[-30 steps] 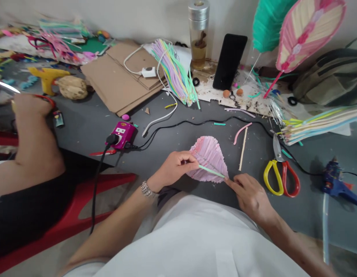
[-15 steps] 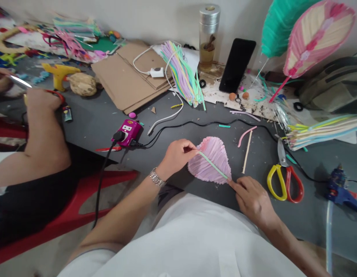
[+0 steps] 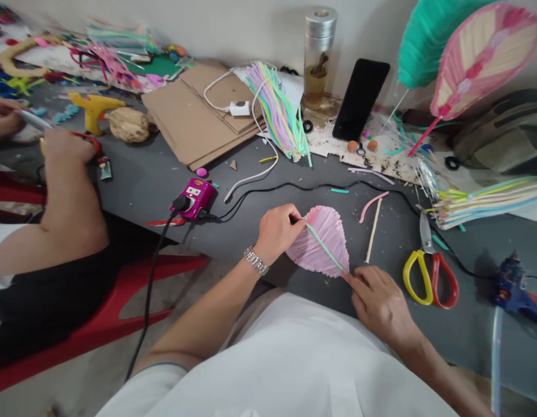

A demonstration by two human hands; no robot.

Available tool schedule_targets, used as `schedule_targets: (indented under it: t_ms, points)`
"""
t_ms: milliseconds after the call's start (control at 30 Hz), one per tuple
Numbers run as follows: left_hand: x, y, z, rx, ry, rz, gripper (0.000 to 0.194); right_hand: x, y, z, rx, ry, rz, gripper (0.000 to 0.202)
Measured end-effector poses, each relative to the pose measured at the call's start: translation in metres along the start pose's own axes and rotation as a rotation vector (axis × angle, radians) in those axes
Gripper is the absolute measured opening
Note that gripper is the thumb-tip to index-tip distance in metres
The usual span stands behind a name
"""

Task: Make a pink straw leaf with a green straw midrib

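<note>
flanking the pink piece (image 3: 314, 250): socket box (image 3: 199, 196) and scissors (image 3: 426, 248)

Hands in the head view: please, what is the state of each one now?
Left hand: closed, pinching one end of the green strip.
Right hand: partly curled, at the strip's other end; whether it grips or only presses cannot be told.

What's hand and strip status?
Left hand pinches green strip, left end. Right hand at right end. Strip lies over pink piece. Scissors right, untouched.
</note>
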State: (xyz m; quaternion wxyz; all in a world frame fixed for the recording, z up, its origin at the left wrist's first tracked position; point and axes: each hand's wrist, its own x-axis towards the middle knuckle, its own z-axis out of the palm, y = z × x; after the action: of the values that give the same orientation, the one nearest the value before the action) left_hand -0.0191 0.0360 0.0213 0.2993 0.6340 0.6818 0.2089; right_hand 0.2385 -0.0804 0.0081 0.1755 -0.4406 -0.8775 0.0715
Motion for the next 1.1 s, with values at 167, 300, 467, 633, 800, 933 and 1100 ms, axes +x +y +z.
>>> schedule_targets:
  t_ms: [167, 300, 467, 633, 800, 933, 1100]
  points:
    - [0.004, 0.002, -0.002, -0.002, -0.024, 0.003, 0.012, 0.024, -0.007, -0.001, -0.059, -0.021, 0.026, 0.022]
    - [0.001, 0.0, 0.001, -0.018, 0.007, 0.054, 0.015, 0.059, -0.012, 0.004, -0.183, -0.06, 0.026, 0.023]
    - [-0.006, -0.006, 0.009, 0.003, 0.068, 0.1, 0.013, 0.09, -0.019, 0.022, -0.275, -0.053, 0.009, 0.025]
    - [-0.008, -0.009, 0.015, 0.009, 0.104, 0.127, 0.013, 0.091, -0.02, 0.035, -0.298, -0.046, 0.026, 0.028]
    - [-0.007, -0.013, 0.019, 0.035, 0.116, 0.152, 0.015, 0.086, -0.018, 0.037, -0.269, -0.027, 0.019, 0.028]
    - [-0.008, -0.015, 0.021, 0.06, 0.128, 0.18, 0.015, 0.089, -0.02, 0.037, -0.274, -0.049, 0.01, 0.03]
    - [-0.01, -0.013, 0.02, 0.108, 0.132, 0.228, 0.012, 0.091, -0.022, 0.039, -0.277, -0.05, -0.017, 0.027]
